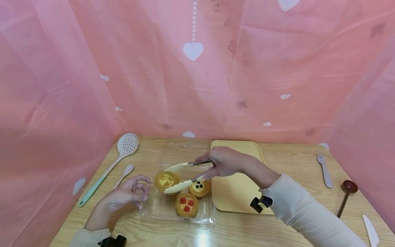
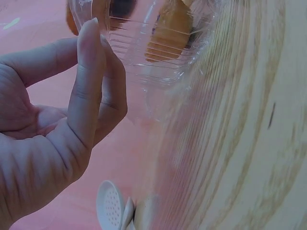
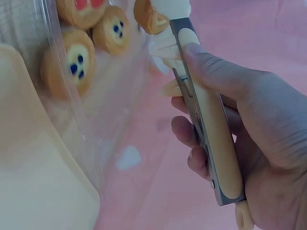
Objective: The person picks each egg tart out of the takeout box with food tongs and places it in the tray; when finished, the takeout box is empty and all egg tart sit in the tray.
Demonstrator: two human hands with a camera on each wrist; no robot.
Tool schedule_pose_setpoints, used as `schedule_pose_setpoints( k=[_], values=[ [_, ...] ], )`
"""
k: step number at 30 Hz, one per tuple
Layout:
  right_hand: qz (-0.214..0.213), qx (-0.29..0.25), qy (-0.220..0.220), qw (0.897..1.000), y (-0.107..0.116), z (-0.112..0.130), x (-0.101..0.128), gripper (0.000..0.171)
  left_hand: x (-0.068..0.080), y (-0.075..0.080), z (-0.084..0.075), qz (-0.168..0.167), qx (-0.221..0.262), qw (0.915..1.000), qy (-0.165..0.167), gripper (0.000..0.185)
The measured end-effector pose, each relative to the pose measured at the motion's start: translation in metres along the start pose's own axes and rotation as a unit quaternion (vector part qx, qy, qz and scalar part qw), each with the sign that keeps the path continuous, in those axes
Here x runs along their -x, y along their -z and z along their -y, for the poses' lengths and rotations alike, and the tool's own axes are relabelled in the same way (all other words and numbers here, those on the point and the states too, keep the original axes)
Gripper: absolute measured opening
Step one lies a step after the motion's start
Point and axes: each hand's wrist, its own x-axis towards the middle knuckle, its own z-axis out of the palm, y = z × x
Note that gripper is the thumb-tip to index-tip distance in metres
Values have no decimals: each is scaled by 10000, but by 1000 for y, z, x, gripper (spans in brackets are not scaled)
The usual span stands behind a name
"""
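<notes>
The right hand [image 1: 226, 161] grips a pair of cream tongs [image 1: 185, 176], fingers curled round the handles, thumb along the top arm. The tong tips are spread on either side of the yellow-topped tart [image 1: 166, 181], though whether they touch it is hard to tell. That tart sits in a clear plastic container [image 1: 160, 212] on the wooden table [image 1: 240, 230], beside a tart with dark dots [image 1: 199, 187] and one with red pieces [image 1: 186, 204]. The left hand [image 1: 131, 193] rests at the container's left edge, fingers loosely curled, holding nothing. A yellow tray [image 1: 234, 192] lies just right of the container; a slotted spoon [image 1: 118, 157] lies off to the left.
</notes>
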Motion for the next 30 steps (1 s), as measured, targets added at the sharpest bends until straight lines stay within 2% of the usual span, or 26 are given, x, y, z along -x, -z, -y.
schedule_pose_setpoints(
  k=[4, 10, 13, 18, 23, 30],
  values=[
    [-345, -98, -135, 9993, 13, -13, 18, 54, 1, 0, 1, -32, 16, 10000, 13, 39],
    [-696, -171, -602, 9956, 37, -38, 51, 55, 1, 2, 1, -67, -5, 10000, 35, 41],
    [-858, 203, -831, 9926, 50, -50, 68, 57, 2, 3, 1, -50, -17, 10000, 37, 42],
    [-873, 542, -1331, 9858, 68, -68, 90, 58, 2, 4, 0, -20, -48, 10000, -1, 41],
    [-750, 776, -1466, 9833, 74, -84, 95, 53, 3, 4, -1, -5, -69, 10000, -27, 40],
    [-460, 1398, -1704, 9743, 64, -109, 84, 54, 3, 5, -3, -14, -70, 10000, -14, 39]
  ],
)
